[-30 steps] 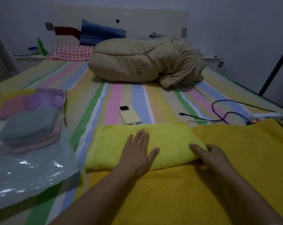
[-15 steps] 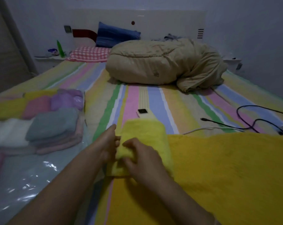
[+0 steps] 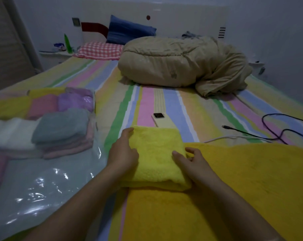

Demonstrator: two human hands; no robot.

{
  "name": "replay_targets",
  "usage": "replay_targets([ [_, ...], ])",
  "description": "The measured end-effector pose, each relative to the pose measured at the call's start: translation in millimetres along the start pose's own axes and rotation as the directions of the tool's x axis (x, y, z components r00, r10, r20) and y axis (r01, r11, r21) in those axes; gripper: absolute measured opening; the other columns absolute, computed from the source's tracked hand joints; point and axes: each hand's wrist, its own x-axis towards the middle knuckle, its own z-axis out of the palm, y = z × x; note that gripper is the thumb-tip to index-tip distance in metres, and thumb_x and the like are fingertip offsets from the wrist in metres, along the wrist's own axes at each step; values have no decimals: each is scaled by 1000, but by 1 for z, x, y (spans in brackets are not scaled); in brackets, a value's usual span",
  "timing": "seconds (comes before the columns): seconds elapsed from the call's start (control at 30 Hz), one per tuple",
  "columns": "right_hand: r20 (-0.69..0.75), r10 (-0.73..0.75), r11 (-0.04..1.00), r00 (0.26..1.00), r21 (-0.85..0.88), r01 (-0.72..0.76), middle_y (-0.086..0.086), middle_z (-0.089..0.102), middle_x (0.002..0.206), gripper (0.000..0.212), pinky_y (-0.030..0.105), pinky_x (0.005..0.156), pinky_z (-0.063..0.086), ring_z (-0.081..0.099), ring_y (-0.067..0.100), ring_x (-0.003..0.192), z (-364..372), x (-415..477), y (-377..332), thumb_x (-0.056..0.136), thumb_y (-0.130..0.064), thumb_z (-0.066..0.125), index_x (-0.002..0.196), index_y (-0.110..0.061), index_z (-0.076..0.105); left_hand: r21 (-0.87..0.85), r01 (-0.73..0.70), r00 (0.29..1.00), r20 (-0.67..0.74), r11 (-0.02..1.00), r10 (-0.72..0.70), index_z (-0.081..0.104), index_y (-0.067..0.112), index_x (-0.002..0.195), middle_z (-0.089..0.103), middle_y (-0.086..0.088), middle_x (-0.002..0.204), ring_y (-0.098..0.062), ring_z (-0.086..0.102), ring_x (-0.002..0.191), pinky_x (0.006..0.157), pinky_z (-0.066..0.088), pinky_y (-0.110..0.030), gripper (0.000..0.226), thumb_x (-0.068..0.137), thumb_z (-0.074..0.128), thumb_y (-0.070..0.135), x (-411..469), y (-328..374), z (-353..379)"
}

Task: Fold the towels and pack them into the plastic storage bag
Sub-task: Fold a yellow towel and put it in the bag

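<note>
Single head view, facing forward and down, over bed (image 3: pixel 148 100)

Phone (image 3: pixel 162 120) just behind folded towel (image 3: pixel 156 159)

A bed (image 3: pixel 190 108) with a striped sheet was seen. At its head a checked pillow (image 3: pixel 100 50) and a blue pillow (image 3: pixel 128 30) were laid, with a rolled beige quilt (image 3: pixel 178 63) just before them. A phone (image 3: pixel 162 119), a black cable (image 3: pixel 277 134) and a white cable (image 3: pixel 234 137) were spread mid-bed. A plastic storage bag (image 3: pixel 43 185) was laid at the left, an orange towel (image 3: pixel 234 188) at the near right, and a folded yellow towel (image 3: pixel 156 153) was set across that towel's far edge.
</note>
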Motion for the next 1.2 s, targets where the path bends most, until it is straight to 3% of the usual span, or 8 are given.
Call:
replay_targets([
  [0.13,107,91,996,990,-26,-88,11,41,142,90,31,81,40,50,25,107,3,1,-17,85,-33,70,150,-19,9,252,-86,996,11,964,86,28,22,147,34,-12,147,-31,39,130,101,38,-38,72,82,51,4,-7,0,10],
  [0.27,137,52,998,989,-47,-46,18,51,129,84,38,85,49,58,34,106,-9,2,-29,87,-18,67,148,-29,9,373,-436,897,108,819,429,26,19,150,18,-6,159,-24,17,146,119,15,-43,59,92,34,24,-14,19,16],
  [0.43,190,-135,824,972,-524,217,9,55,95,53,31,60,41,54,23,71,-11,-1,-39,88,-7,51,132,-29,30,437,-424,860,470,793,200,-1,22,154,-6,-1,162,-17,-8,148,120,-4,-44,63,97,7,48,-31,18,46],
  [0.53,182,-232,552,956,-784,283,9,48,112,39,32,65,37,55,30,87,6,-9,-49,88,-13,43,121,-34,45,104,-345,891,347,933,291,30,20,148,31,-2,155,-18,25,143,117,18,-36,51,100,26,36,-34,20,27],
  [0.63,137,-384,284,913,-923,259,11,40,124,32,36,76,38,51,32,108,37,-25,-64,95,-17,39,124,-23,53,-131,-413,897,112,901,427,57,20,127,61,4,126,-13,55,117,99,41,-30,44,89,37,25,-54,24,-17],
  [0.9,1,-333,83,943,-996,30,26,16,148,56,63,101,31,24,45,132,142,-36,-42,96,-44,41,135,-5,46,-72,-529,844,-152,846,515,65,24,108,65,14,106,-3,60,100,85,49,-26,33,85,46,8,-102,-28,-108],
  [1.07,-127,-393,166,911,-984,-66,28,22,147,37,56,95,42,33,44,128,144,-31,-29,96,-14,35,129,-5,50,89,-499,857,-97,862,506,63,28,109,63,14,112,-3,58,104,90,44,-21,29,84,47,24,-126,-85,-145],
  [1.2,-126,-432,327,893,-945,25,15,38,130,23,36,80,46,48,35,109,128,-37,-36,93,-19,49,112,-11,60,306,-541,829,39,783,558,63,24,114,62,8,119,-12,58,109,91,48,-34,37,84,53,43,-144,-115,-169],
])
